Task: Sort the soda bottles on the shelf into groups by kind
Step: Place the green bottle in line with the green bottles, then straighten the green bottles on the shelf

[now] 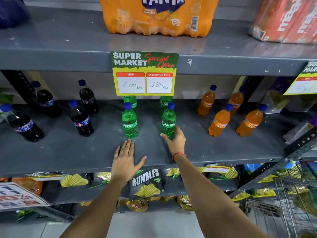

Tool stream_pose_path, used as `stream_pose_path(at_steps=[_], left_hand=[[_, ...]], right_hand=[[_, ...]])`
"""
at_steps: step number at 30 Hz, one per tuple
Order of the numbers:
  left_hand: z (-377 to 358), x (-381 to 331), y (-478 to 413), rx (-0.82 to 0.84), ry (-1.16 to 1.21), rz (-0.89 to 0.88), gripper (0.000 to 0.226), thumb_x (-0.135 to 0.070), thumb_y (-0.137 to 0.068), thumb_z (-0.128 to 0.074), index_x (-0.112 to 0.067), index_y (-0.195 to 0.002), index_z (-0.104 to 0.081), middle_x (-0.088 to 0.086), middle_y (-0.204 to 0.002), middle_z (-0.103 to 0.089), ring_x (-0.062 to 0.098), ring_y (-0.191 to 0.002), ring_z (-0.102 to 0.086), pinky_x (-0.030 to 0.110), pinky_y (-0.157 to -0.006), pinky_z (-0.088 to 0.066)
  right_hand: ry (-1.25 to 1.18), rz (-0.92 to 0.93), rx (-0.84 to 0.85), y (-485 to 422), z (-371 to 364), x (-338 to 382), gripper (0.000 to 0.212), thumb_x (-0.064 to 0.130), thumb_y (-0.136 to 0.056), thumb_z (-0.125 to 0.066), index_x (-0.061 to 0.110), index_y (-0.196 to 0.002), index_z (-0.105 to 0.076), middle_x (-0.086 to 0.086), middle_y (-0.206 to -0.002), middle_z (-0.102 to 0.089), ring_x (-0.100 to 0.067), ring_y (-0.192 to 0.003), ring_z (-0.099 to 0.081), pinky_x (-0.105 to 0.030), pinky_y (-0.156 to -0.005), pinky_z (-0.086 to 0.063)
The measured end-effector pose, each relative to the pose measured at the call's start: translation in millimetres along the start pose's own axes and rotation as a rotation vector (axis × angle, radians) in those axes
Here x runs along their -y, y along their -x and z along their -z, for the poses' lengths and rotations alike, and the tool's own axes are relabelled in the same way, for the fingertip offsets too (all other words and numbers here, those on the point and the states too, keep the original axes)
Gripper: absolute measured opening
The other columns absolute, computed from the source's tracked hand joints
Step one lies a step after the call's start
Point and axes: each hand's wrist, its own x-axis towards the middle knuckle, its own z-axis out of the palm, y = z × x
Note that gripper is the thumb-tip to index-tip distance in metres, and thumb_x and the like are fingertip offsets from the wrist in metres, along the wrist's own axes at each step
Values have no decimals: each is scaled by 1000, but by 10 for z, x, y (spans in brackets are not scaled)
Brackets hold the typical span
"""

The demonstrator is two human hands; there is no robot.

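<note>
The left hand [124, 163] lies flat and open, palm down, on the grey metal shelf [223, 152] at lower centre, fingertips just short of a green plastic Sprite bottle [129, 121]. The right hand [175, 140], a red thread at its wrist, wraps the base of a second green Sprite bottle [168, 121], seemingly gripping it. Dark cola bottles [80, 118] stand left, orange Fanta bottles [220, 121] right. A yellow tag [145, 73] reads "Super Market Special Offer".
</note>
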Motion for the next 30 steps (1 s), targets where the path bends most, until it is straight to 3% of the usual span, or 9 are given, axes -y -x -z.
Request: stream_pose_path(at_steps=[6, 16, 22, 27, 30], left_hand=[[14, -8, 6, 7, 12, 1, 104, -75, -77, 6, -3, -140, -33, 13, -149, -37, 24, -139, -31, 43, -114, -24], [-2, 2, -3, 9, -13, -1, 103, -75, -76, 7, -5, -142, -28, 10, -152, -32, 22, -141, -25, 41, -115, -20], [-11, 7, -18, 19, -30, 1, 103, -75, -74, 9, -7, -144, -23, 8, -154, -26, 20, -143, -19, 40, -117, -15], [8, 41, -7, 41, 0, -36, 99, -75, -77, -3, -6, -145, -20, 9, -156, -20, 19, -144, -14, 40, -118, -13], [68, 192, 55, 21, 24, -44, 100, -76, -76, -2, -5, -144, -24, 10, -155, -23, 19, -144, -16, 39, -117, -16]], right_hand=[[39, -18, 52, -19, -9, -6, 53, 20, -78, -74, 1, -123, -52, -19, -118, -60, -32, -110, -56, -36, -94, -44], [91, -14, 99, -22, -15, 7, 57, 23, -86, -65, 1, -133, -42, -20, -124, -54, -34, -118, -49, -42, -102, -41], [98, -8, 82, -48, -17, -25, 54, 24, -83, -69, 1, -127, -47, -20, -117, -56, -35, -112, -51, -38, -95, -40], [35, -99, -40, 54, 4, -27, 62, 21, -77, -76, -3, -126, -47, -24, -121, -56, -36, -116, -52, -37, -97, -38], [-7, -37, -156, 275, -71, 10, 45, 17, -79, -74, -2, -114, -55, -22, -111, -61, -38, -106, -57, -34, -90, -41]])
